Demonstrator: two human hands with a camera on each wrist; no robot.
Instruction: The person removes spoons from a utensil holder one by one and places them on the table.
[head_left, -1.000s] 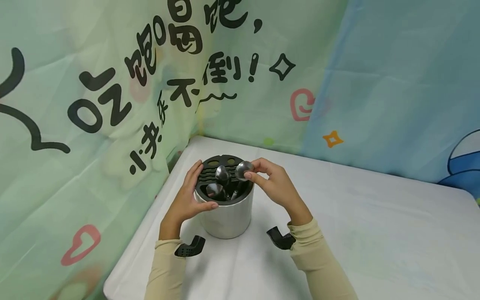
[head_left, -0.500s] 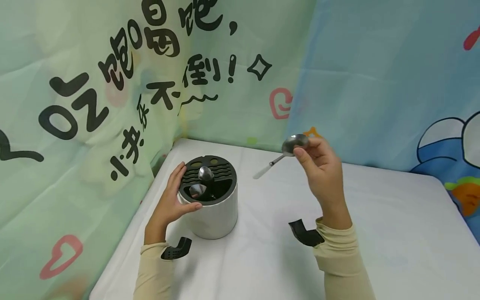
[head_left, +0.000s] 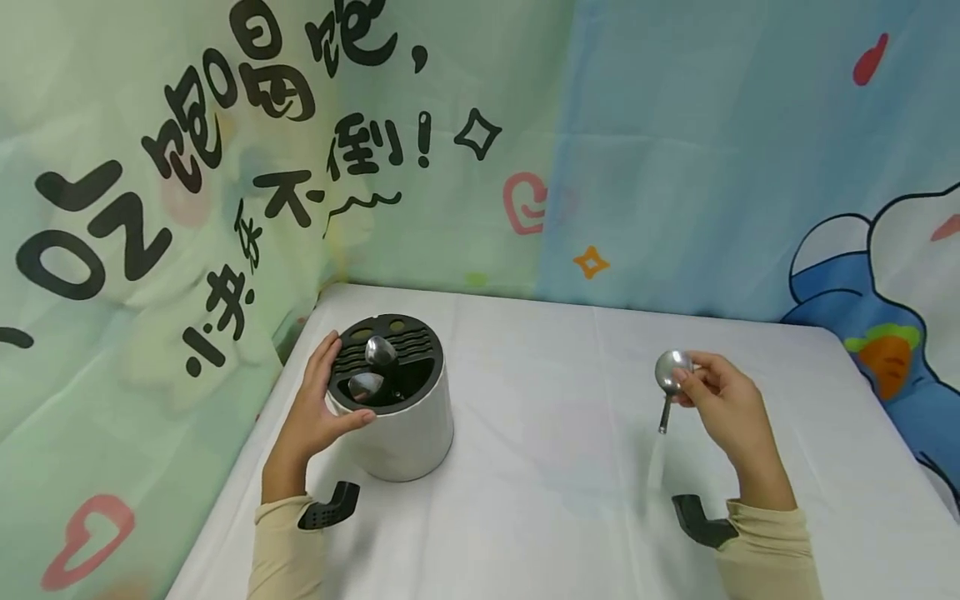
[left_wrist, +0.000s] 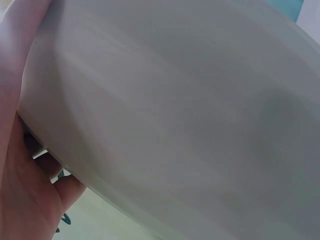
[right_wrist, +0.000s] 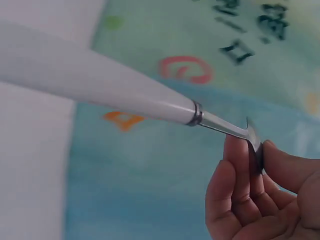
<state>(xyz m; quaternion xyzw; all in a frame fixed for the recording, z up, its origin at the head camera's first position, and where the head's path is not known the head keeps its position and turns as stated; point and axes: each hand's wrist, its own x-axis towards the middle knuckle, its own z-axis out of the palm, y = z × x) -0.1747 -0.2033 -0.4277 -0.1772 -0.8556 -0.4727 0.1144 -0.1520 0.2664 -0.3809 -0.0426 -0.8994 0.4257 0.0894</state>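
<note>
A round white utensil holder (head_left: 408, 442) with a black slotted lid stands on the left part of the table. My left hand (head_left: 307, 421) grips its upper side, thumb at the front of the rim and fingers along the far left. Two spoons, a rear one (head_left: 381, 352) and a front one (head_left: 365, 385), stick up from it, bowls uppermost. Well to the right, my right hand (head_left: 727, 408) pinches a spoon by its metal bowl, the white handle (right_wrist: 145, 97) pointing away from the fingers. In the left wrist view the holder's wall (left_wrist: 175, 110) fills most of the picture.
A white cloth covers the table (head_left: 540, 467). Printed fabric walls, a green one (head_left: 435, 225) and a blue one (head_left: 675, 167), rise along the left and back edges. Each wrist carries a black camera mount, such as the right one (head_left: 701, 523).
My right hand has lifted the spoon out of the holder, carried it far to the right and lowered it towards the table. My left hand has kept its grip on the holder.
</note>
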